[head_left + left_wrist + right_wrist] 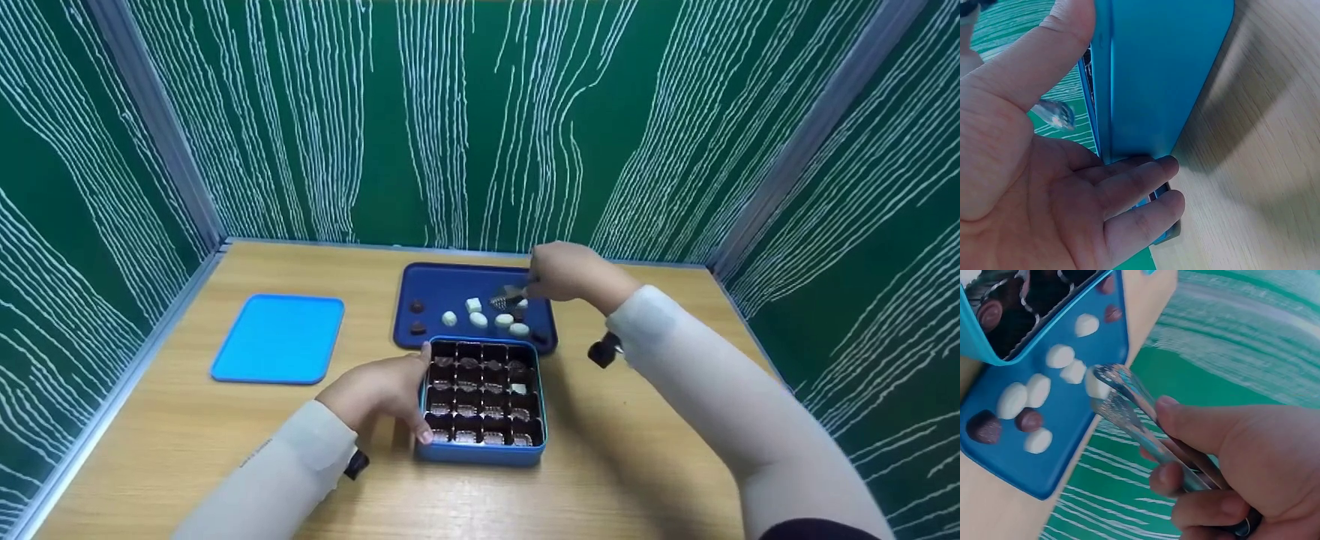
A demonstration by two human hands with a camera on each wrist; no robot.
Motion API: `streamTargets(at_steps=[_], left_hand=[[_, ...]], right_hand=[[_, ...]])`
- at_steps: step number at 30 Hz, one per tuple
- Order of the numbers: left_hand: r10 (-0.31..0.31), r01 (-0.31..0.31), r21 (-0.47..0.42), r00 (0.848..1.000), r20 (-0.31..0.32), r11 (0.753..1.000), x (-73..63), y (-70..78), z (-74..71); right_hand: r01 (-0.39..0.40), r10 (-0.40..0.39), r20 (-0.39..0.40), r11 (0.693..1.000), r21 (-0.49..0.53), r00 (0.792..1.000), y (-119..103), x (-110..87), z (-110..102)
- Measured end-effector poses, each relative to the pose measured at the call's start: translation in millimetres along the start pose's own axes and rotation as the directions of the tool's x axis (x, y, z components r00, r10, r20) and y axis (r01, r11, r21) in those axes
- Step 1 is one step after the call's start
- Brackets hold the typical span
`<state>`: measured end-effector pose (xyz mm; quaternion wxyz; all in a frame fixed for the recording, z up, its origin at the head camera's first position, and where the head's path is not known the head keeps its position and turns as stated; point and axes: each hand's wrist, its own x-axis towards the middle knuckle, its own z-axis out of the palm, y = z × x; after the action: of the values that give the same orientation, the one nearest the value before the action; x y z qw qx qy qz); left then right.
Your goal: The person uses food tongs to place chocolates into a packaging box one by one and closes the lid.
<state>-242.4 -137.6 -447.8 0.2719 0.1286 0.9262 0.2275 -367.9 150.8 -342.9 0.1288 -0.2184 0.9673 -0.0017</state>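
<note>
A blue tin box point(480, 454) stands on the table, lined with a dark brown divided insert. Brown chocolates sit in its second row from the back, and a white one point(518, 389) in the right column. My left hand point(386, 386) grips the box's left side, thumb at the near corner and fingers towards the far one. Metal tongs point(1140, 408) are in my right hand point(566, 271), over the dark blue tray point(450, 277) behind the box. At the tong tips is a white chocolate point(1095, 385); I cannot tell if they pinch it.
Several white chocolates point(478, 320) and brown chocolates point(417, 306) lie loose on the tray. To the left, a light blue lid point(277, 337) rests flat on the wooden table point(637, 450). Green walls point(510, 127) with white lines enclose the back and sides.
</note>
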Motion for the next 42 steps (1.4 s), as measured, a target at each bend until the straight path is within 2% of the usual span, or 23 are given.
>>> streamTargets(at_steps=[4, 10, 16, 25, 32, 39, 42], left_hand=[[-0.006, 0.006, 0.007, 1.0, -0.003, 1.0, -1.2, 0.7, -1.7], [0.003, -0.003, 0.021, 1.0, -0.004, 1.0, -1.7, 0.8, -3.0], [0.001, -0.001, 0.012, 1.0, -0.009, 1.0, -3.0, 0.0, -2.4], [0.02, -0.02, -0.006, 1.0, -0.002, 1.0, -2.2, 1.9, -1.0], [0.009, -0.01, 0.008, 1.0, 0.008, 1.0, -1.0, 3.1, -0.3], [0.031, -0.031, 0.012, 1.0, 0.006, 0.999, 0.9, 2.7, 0.4], [0.024, -0.024, 0.002, 1.0, 0.009, 1.0, 1.3, 3.2, 0.6]], right_hand=[[0.099, -0.097, 0.049, 0.994, -0.038, 0.994, -7.2, -26.2, -9.1], [0.225, -0.212, 0.164, 0.972, -0.065, 0.963, -22.3, -52.2, -3.7], [0.303, -0.279, 0.141, 0.931, -0.203, 0.95, -41.9, -59.6, 12.7], [0.267, -0.23, 0.153, 0.915, -0.301, 0.961, -63.5, -56.1, 21.4], [0.278, -0.228, 0.173, 0.888, -0.365, 0.958, -75.3, -46.9, 30.0], [0.285, -0.207, 0.212, 0.841, -0.46, 0.955, -90.2, -34.3, 41.2], [0.265, -0.175, 0.226, 0.844, -0.466, 0.958, -93.3, -34.2, 40.7]])
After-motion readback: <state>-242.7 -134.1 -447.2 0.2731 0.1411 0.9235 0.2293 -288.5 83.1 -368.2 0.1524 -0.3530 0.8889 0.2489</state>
